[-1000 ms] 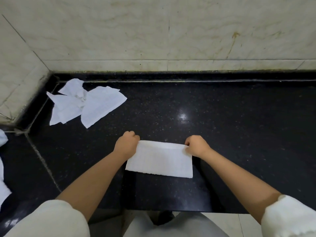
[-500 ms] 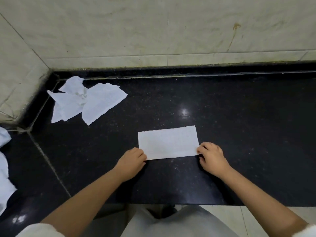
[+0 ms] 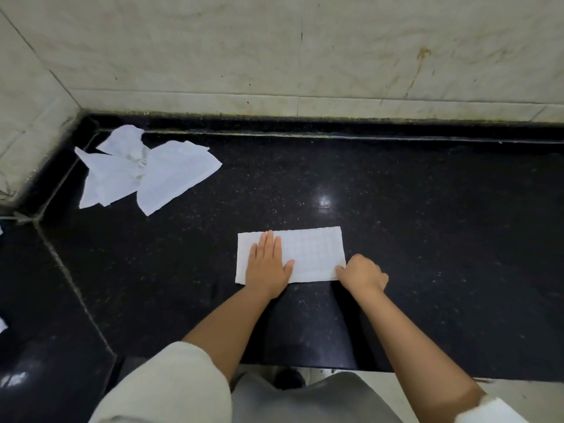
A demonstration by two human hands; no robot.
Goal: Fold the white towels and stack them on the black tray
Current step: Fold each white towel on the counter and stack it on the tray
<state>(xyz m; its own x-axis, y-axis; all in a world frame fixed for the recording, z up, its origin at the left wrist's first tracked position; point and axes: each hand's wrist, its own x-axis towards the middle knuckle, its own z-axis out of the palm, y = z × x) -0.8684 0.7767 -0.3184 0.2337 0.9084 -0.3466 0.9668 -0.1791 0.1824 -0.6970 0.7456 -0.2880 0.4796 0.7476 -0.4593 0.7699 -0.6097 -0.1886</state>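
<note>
A white towel [image 3: 314,254], folded into a flat rectangle, lies on the black counter [image 3: 427,239] near its front edge. My left hand [image 3: 268,264] rests flat on the towel's left half, palm down, fingers together and thumb out. My right hand [image 3: 361,273] is curled at the towel's near right corner, fingers pinching that corner. A loose heap of unfolded white towels [image 3: 143,172] lies at the back left of the counter, well apart from both hands. No black tray is in view.
A pale tiled wall [image 3: 305,56] runs along the back and left of the counter. More white cloth [image 3: 2,325] peeks in at the left edge. The counter's front edge [image 3: 305,366] runs just above my lap.
The towel was folded over away from me and laid flat. My left hand has moved from its near left corner onto its top, pressing flat. My right hand stays at the near right corner.
</note>
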